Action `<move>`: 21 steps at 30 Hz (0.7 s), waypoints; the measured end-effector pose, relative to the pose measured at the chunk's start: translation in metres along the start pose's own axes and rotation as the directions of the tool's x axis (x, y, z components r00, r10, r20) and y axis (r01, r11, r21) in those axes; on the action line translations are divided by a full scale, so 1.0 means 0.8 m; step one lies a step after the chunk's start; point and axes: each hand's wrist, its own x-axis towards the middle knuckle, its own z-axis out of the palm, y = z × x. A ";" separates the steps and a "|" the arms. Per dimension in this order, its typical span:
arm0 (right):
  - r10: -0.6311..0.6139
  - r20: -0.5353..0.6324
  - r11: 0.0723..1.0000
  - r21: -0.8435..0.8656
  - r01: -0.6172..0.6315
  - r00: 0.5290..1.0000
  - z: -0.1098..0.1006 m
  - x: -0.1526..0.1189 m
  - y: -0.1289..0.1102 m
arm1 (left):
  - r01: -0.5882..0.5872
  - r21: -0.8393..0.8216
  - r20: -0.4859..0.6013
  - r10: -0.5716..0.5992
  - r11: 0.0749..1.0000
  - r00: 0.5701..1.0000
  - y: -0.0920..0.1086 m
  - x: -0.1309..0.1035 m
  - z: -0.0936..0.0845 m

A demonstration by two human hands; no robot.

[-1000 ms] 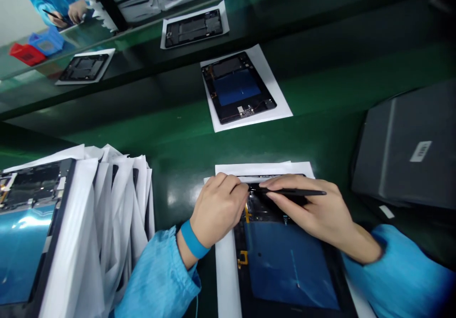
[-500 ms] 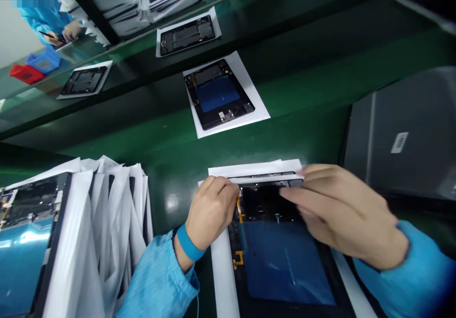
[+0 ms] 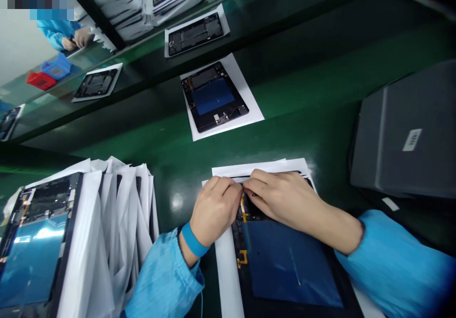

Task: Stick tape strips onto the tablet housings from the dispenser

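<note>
Where green bench [image 3: 313,113] runs, left hand [image 3: 216,208], right hand [image 3: 285,199], fingers pinching opened tablet [image 3: 285,261], paper-wrapped stack [image 3: 117,223] beside.

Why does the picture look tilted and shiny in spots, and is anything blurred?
Head view: the wide lens bends the green bench so it slants. Overhead light leaves a bright glare spot beside the left hand and a sheen on the blue panel in the stack of opened tablets. Both hands, the right hand included, look sharp; one top-left patch is pixelated.
</note>
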 end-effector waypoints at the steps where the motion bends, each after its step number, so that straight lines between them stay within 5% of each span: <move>1: 0.012 0.012 1.000 0.003 -0.012 1.000 0.001 0.001 0.000 | -0.005 0.004 -0.006 0.005 1.000 1.000 0.000 -0.001 0.001; 10: 0.067 0.037 0.998 0.014 -0.068 0.997 0.004 0.008 -0.005 | -0.145 0.070 -0.092 0.151 0.987 0.984 -0.005 -0.011 0.006; 15: 0.079 -0.038 0.997 -0.005 -0.080 0.996 0.004 0.002 -0.003 | -0.128 0.042 -0.103 0.131 0.991 0.986 -0.004 -0.022 0.006; 18: 0.023 -0.156 1.000 0.006 -0.022 0.988 -0.001 -0.013 -0.002 | -0.093 0.022 -0.103 0.095 0.995 0.990 -0.003 -0.022 0.007; 21: -0.074 -0.154 0.997 -0.032 0.070 0.985 -0.004 -0.029 -0.005 | -0.079 0.005 -0.102 0.079 0.997 0.992 -0.003 -0.014 0.007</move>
